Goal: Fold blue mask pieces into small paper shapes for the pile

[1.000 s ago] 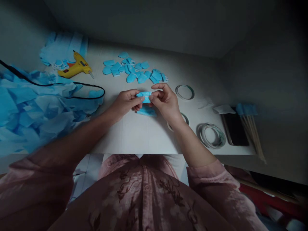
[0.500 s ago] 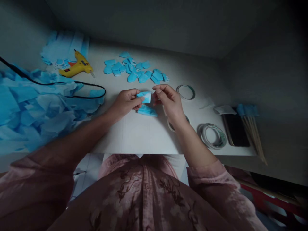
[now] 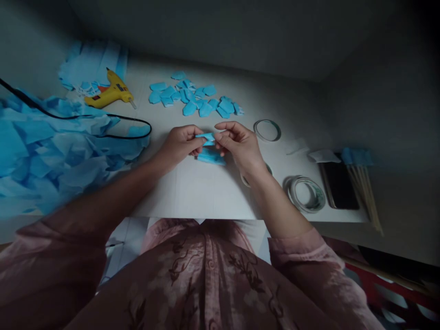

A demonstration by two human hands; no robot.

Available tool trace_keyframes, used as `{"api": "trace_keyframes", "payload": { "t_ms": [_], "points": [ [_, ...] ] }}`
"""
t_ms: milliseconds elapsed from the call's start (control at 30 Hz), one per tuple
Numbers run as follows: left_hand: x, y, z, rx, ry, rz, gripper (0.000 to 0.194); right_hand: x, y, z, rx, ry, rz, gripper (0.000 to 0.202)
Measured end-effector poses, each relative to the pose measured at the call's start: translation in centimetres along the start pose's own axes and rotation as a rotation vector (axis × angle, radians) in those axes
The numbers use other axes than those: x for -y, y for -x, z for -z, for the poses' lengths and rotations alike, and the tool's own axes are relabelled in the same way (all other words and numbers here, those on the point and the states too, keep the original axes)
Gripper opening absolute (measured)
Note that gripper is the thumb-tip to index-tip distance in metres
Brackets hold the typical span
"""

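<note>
Between my two hands is a small folded blue piece [image 3: 205,137], with some white showing on it. My left hand [image 3: 181,145] pinches its left end between thumb and fingers. The thumb and fingers of my right hand [image 3: 239,145] close on its right end. Just below the fingers, a flat blue strip [image 3: 210,156] lies on the white tabletop [image 3: 192,197]. Beyond my hands several small cut blue pieces [image 3: 189,108] are spread in a loose group.
Left are a heap of blue sheets [image 3: 44,160], a black cord [image 3: 117,117], a yellow glue gun [image 3: 112,94] and stacked masks [image 3: 96,64]. Right are tape rolls [image 3: 305,195], a thin ring [image 3: 267,130], a phone [image 3: 340,185] and blue-topped sticks [image 3: 366,192].
My right hand has moved slightly left and closed on the piece's right end. The piece now looks narrower, folded over.
</note>
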State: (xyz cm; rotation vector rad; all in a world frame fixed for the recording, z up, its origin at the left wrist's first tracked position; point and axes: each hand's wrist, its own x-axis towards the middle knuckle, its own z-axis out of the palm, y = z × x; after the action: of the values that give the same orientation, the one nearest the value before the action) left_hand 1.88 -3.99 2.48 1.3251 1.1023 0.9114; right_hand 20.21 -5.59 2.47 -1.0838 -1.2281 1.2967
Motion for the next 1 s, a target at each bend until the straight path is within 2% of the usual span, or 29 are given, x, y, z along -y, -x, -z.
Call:
{"api": "trace_keyframes", "payload": {
  "t_ms": [333, 533, 767, 1000],
  "points": [
    [-0.17, 0.05, 0.09, 0.058, 0.043, 0.02, 0.008, -0.59, -0.33, 0.46, -0.028, 0.112, 0.062, 0.056],
    [-0.15, 0.06, 0.16, 0.078, 0.072, 0.035, 0.011, -0.44, -0.16, 0.47, 0.051, 0.029, -0.02, 0.053],
    [-0.35, 0.08, 0.09, 0.145, 0.228, 0.102, 0.022, -0.13, -0.28, 0.34, 0.001, -0.02, -0.05, 0.041],
    [0.01, -0.02, 0.18, 0.112, 0.202, 0.047, 0.026, -0.03, -0.37, 0.42, -0.022, -0.064, -0.093, 0.039]
  ]
}}
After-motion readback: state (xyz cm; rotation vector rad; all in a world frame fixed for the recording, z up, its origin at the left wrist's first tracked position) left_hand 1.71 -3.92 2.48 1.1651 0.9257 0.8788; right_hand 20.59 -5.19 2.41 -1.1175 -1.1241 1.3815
